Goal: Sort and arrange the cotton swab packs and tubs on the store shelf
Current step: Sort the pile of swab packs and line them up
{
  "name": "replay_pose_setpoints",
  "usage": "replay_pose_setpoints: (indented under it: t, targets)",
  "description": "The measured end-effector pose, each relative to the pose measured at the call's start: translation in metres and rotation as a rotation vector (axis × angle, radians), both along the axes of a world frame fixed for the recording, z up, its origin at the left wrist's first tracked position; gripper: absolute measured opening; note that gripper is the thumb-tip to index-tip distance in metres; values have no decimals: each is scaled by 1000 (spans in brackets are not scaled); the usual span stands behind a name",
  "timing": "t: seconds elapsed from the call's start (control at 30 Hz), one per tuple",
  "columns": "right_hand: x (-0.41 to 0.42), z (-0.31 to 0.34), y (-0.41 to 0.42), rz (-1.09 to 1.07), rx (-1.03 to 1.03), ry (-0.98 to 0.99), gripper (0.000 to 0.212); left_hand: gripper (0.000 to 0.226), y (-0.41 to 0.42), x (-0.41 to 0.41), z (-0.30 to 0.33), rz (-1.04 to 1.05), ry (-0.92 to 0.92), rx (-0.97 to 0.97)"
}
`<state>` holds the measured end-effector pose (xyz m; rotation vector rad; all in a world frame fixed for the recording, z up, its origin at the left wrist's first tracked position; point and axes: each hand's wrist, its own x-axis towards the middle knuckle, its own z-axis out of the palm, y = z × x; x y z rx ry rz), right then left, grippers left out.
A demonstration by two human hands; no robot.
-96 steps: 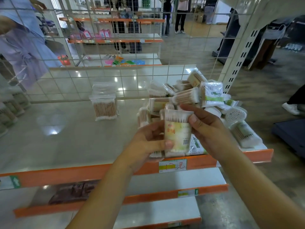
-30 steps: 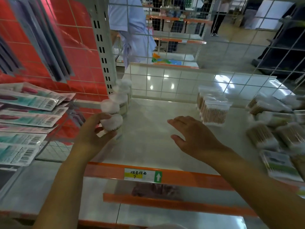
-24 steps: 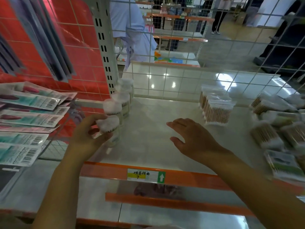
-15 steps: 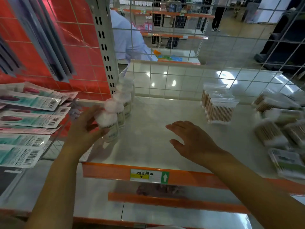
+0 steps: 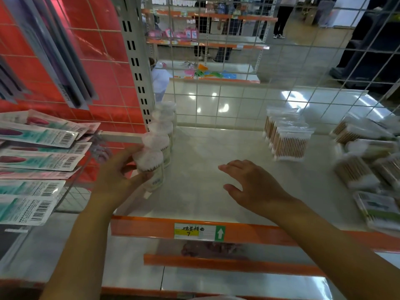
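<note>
To your left: flat carded packets (image 5: pixel 41 148) with barcodes, overlapping against a red wire panel (image 5: pixel 101 68). Long grey packets (image 5: pixel 65 68) hang above them. Below you: a yellow-and-green price label (image 5: pixel 199 232) on the orange rail. Behind the wire grid (image 5: pixel 281 68): another aisle with pink packets (image 5: pixel 179 34).

The middle of the shelf (image 5: pixel 207 169) is bare, and my right hand (image 5: pixel 255 187) hovers over it with fingers spread. On the left side a row of swab tubs (image 5: pixel 161 135) stands along the white upright post (image 5: pixel 138 68); my left hand (image 5: pixel 116 176) grips the front tub (image 5: pixel 151 167). A wire grid (image 5: pixel 238 100) closes the back. Upright swab packs (image 5: pixel 285 135) stand at the back right, and a loose pile of packs (image 5: pixel 368 156) fills the right end.
</note>
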<state>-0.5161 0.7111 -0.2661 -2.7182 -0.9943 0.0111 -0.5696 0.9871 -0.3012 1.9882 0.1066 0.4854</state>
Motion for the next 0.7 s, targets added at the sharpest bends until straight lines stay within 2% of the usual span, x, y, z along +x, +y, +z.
replay_pose_setpoints:
  t: [0.3,0.47,0.7]
  targets:
    - [-2,-1,5,5,9,8,49,65,4,-1,-7,-23,-35,24]
    - [-4,-1,5,11,6,18,49,53,0,0,-4,34,-97,183]
    - [-7,0,6,16,2,29,48,55,-6,3,-10,108,-115,396]
